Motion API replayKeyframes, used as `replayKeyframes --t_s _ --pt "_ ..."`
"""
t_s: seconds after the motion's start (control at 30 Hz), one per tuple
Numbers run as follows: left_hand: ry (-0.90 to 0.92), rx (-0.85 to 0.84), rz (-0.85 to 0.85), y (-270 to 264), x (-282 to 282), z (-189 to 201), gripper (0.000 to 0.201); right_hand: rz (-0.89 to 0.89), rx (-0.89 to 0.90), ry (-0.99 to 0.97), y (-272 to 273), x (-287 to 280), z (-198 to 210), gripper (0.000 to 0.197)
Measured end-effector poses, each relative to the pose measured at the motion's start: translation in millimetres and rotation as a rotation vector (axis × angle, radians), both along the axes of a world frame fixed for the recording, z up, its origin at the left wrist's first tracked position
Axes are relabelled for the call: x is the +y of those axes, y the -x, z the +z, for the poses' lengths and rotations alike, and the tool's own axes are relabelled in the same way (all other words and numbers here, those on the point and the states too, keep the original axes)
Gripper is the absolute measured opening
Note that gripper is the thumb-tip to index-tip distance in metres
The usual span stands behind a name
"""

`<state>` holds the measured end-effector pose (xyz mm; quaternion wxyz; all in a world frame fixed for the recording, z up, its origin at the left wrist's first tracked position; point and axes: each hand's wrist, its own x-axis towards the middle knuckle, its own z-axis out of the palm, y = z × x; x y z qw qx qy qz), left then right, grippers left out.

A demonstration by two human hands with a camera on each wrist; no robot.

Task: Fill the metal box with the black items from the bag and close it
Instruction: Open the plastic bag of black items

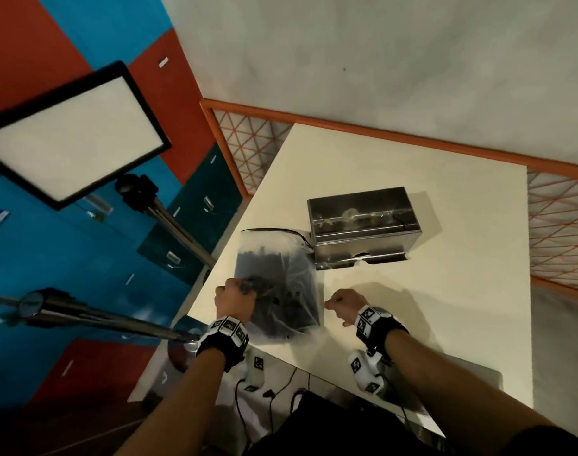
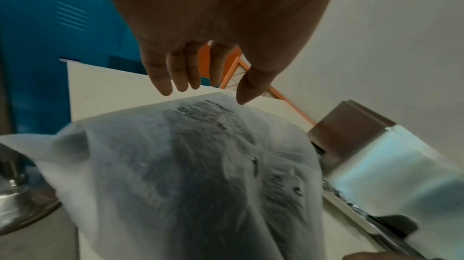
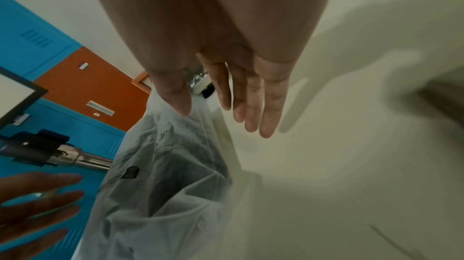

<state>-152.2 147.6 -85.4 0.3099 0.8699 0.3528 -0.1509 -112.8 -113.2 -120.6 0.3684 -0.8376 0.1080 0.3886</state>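
Note:
A translucent plastic bag (image 1: 277, 284) full of black items lies on the cream table (image 1: 412, 307). Just beyond its far right corner stands the metal box (image 1: 363, 225), with a dark slot low on its near face. My left hand (image 1: 235, 296) is at the bag's left edge. In the left wrist view the left hand (image 2: 208, 91) hovers over the bag (image 2: 188, 165) with straight fingers and holds nothing. My right hand (image 1: 343, 304) is just right of the bag. Its fingers (image 3: 251, 123) are straight, and the thumb tip sits at the bag's (image 3: 163, 175) edge.
A lit panel (image 1: 67, 133) on a tripod and a second stand pole (image 1: 100, 317) stand left of the table. Blue and red lockers (image 1: 51, 241) fill the left side. An orange-framed mesh rail (image 1: 560, 225) runs behind and to the right. Cables hang below the near table edge.

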Motion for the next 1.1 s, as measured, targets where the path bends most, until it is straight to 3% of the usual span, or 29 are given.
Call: replayKeyframes --t_s 0.17,0.47,0.57,0.67,0.73,0.83,0.93,1.07,1.1 --pt "0.036 0.098 0.042 -4.1 16.3 -14.5 0.079 -0.103 0.066 -0.116 -15.0 28.0 -0.4 0.068" --pt "0.198 0.095 0.085 -8.3 23.3 -31.3 0.080 -0.160 0.125 -0.260 -15.7 68.5 7.5 0.051" --pt "0.280 0.084 0.123 -9.1 24.7 -37.8 0.086 -0.089 0.115 -0.293 -12.3 77.8 8.2 0.043" --pt "0.372 0.065 0.119 -6.4 32.1 -64.7 0.100 0.014 0.029 -0.295 -11.5 87.5 8.6 0.051" --pt "0.454 0.061 0.089 -2.3 30.9 -63.3 0.086 0.062 -0.011 -0.309 -12.9 91.6 9.1 0.046" --pt "0.570 0.079 0.096 8.1 15.1 -25.3 0.057 0.065 0.010 -0.362 -15.4 92.2 14.7 0.046" --pt "0.695 -0.019 0.120 16.3 6.2 -12.7 0.040 0.087 -0.029 -0.378 -18.5 89.1 15.1 0.045" --pt "0.734 -0.176 0.054 23.8 0.5 -5.2 0.050 0.060 -0.140 -0.442 -18.2 83.6 29.6 0.081" --pt "0.727 -0.204 0.037 25.1 0.4 -4.1 0.055 0.049 -0.146 -0.440 -18.0 79.4 34.3 0.081"
